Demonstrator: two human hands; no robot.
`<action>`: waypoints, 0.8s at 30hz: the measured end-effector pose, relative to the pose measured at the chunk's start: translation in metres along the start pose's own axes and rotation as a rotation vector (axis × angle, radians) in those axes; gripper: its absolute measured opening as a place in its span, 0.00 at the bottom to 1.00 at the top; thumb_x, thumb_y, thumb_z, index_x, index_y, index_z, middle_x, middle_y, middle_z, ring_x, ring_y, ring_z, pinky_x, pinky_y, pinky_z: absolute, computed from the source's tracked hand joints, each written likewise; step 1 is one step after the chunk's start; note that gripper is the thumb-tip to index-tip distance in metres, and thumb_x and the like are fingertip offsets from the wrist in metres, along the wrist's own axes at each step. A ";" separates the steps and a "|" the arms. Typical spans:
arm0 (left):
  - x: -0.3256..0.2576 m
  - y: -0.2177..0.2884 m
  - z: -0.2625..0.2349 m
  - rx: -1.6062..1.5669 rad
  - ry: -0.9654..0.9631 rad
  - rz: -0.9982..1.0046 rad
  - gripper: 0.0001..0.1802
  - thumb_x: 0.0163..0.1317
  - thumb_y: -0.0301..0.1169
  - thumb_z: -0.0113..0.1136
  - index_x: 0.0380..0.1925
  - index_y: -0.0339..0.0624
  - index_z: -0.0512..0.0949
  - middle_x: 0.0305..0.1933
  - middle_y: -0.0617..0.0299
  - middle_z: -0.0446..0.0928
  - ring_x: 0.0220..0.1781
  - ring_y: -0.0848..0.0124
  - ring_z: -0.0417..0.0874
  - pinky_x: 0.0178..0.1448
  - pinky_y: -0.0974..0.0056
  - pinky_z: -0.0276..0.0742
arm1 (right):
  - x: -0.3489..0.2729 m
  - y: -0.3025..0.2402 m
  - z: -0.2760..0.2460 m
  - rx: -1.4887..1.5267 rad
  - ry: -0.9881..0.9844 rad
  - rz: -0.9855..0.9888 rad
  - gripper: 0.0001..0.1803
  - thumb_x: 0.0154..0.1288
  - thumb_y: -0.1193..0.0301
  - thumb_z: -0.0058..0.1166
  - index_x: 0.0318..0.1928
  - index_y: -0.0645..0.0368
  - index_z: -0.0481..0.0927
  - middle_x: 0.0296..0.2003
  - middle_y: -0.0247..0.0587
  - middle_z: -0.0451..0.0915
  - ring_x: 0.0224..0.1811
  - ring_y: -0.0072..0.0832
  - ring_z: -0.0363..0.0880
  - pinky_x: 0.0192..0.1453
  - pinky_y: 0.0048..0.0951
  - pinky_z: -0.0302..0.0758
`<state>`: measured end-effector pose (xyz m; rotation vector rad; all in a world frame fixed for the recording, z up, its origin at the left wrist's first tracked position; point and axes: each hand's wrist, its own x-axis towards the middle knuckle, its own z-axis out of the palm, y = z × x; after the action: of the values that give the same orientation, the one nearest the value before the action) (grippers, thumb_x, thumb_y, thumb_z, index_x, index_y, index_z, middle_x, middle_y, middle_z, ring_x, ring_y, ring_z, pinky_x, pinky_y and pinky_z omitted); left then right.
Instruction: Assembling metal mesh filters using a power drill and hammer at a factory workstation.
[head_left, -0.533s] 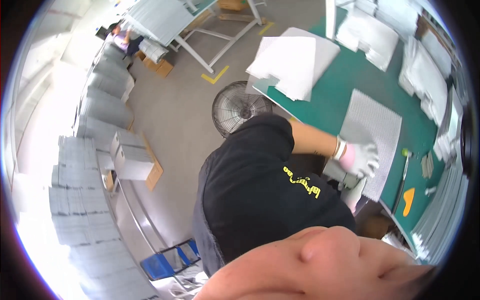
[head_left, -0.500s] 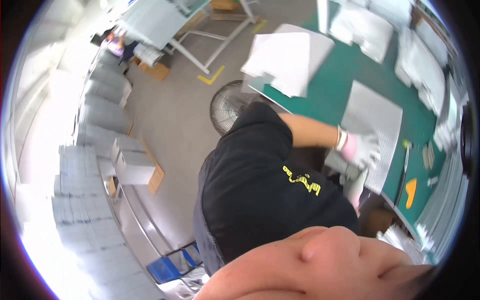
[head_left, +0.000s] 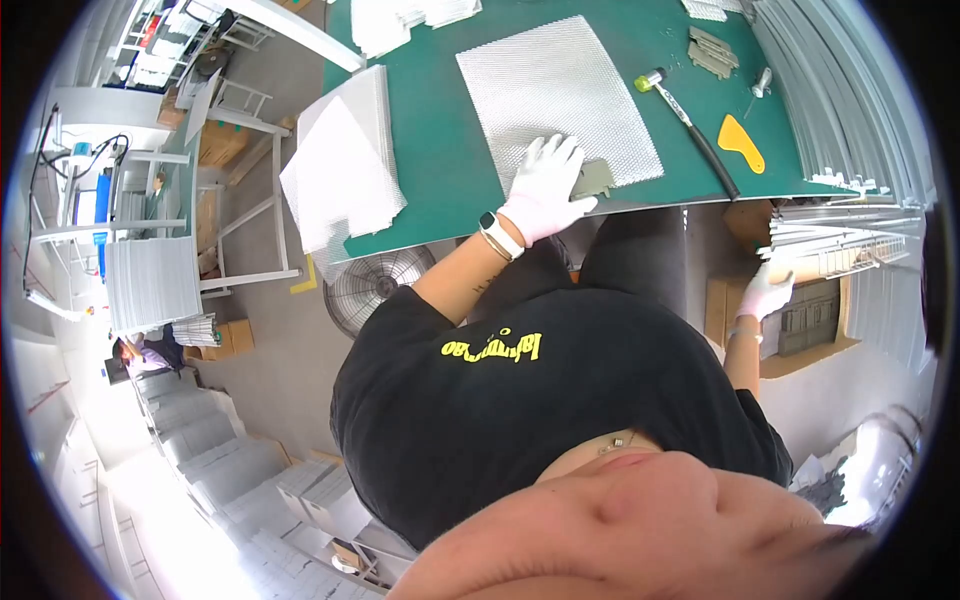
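A silver mesh sheet [head_left: 560, 95] lies on the green tabletop near its front edge. My left hand [head_left: 545, 192], in a white glove, rests on the sheet's near edge with fingers stretched out. Beside its thumb and fingers a small grey-green flat piece [head_left: 595, 179] shows, partly hidden by the glove. Lower down at the right, my right hand [head_left: 766, 294], also gloved, reaches over an open cardboard box [head_left: 718, 308] that holds stacked grey-green pieces [head_left: 810, 318]. Its fingers look apart, and I see nothing in them.
On the table [head_left: 430, 130] lie a hammer [head_left: 700, 148], a yellow scraper [head_left: 741, 144] and more grey-green pieces [head_left: 712, 52]. White sheets [head_left: 340, 170] overhang the left edge above a floor fan [head_left: 380, 288]. Long pale strips [head_left: 840, 90] are stacked at the right.
The view has turned. My hands were close together at the mesh sheet's near edge; now my right hand is away at the box, while my left stays by the sheet.
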<state>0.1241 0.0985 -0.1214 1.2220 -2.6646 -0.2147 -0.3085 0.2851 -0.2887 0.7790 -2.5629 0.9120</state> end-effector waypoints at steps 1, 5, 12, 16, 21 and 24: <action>-0.001 -0.003 0.003 -0.021 0.031 0.032 0.38 0.58 0.48 0.63 0.63 0.35 0.68 0.67 0.44 0.68 0.73 0.48 0.63 0.77 0.46 0.53 | 0.008 0.019 0.011 -0.059 -0.101 0.305 0.26 0.62 0.60 0.63 0.52 0.69 0.79 0.53 0.62 0.79 0.54 0.56 0.79 0.60 0.48 0.75; 0.022 -0.035 0.006 0.052 0.016 0.105 0.34 0.60 0.44 0.59 0.63 0.36 0.69 0.68 0.47 0.68 0.72 0.51 0.65 0.76 0.44 0.53 | 0.033 0.104 0.043 0.955 -0.632 1.066 0.23 0.66 0.50 0.58 0.49 0.55 0.80 0.40 0.44 0.80 0.47 0.36 0.77 0.49 0.40 0.78; -0.003 0.000 -0.005 -0.062 0.320 0.201 0.28 0.58 0.34 0.62 0.59 0.38 0.74 0.63 0.46 0.72 0.69 0.45 0.67 0.73 0.41 0.58 | 0.050 0.059 0.056 0.667 -0.520 0.915 0.16 0.70 0.52 0.56 0.30 0.47 0.78 0.19 0.26 0.70 0.17 0.19 0.66 0.25 0.26 0.69; -0.030 0.045 0.021 -0.547 0.212 0.448 0.18 0.51 0.25 0.63 0.45 0.40 0.80 0.48 0.52 0.81 0.53 0.49 0.80 0.62 0.47 0.73 | 0.044 0.008 0.023 0.827 -0.153 0.695 0.18 0.71 0.53 0.55 0.30 0.52 0.78 0.19 0.27 0.70 0.16 0.19 0.65 0.22 0.22 0.65; -0.045 0.064 0.126 -1.019 -0.337 0.095 0.16 0.68 0.28 0.52 0.54 0.35 0.78 0.56 0.49 0.79 0.61 0.57 0.79 0.68 0.58 0.72 | -0.038 -0.136 -0.049 1.176 -0.789 0.276 0.15 0.75 0.59 0.51 0.39 0.59 0.77 0.25 0.34 0.75 0.31 0.25 0.78 0.39 0.30 0.76; -0.017 0.096 0.191 -1.395 0.017 -0.052 0.21 0.69 0.33 0.54 0.60 0.35 0.74 0.62 0.49 0.76 0.67 0.56 0.74 0.73 0.58 0.65 | -0.088 -0.224 -0.077 1.161 -1.258 -0.609 0.18 0.70 0.68 0.48 0.57 0.58 0.78 0.32 0.37 0.79 0.36 0.23 0.81 0.43 0.25 0.77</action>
<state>0.0185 0.1825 -0.2884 0.7114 -1.6423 -1.6434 -0.0986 0.2240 -0.1615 2.9793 -1.8299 2.0757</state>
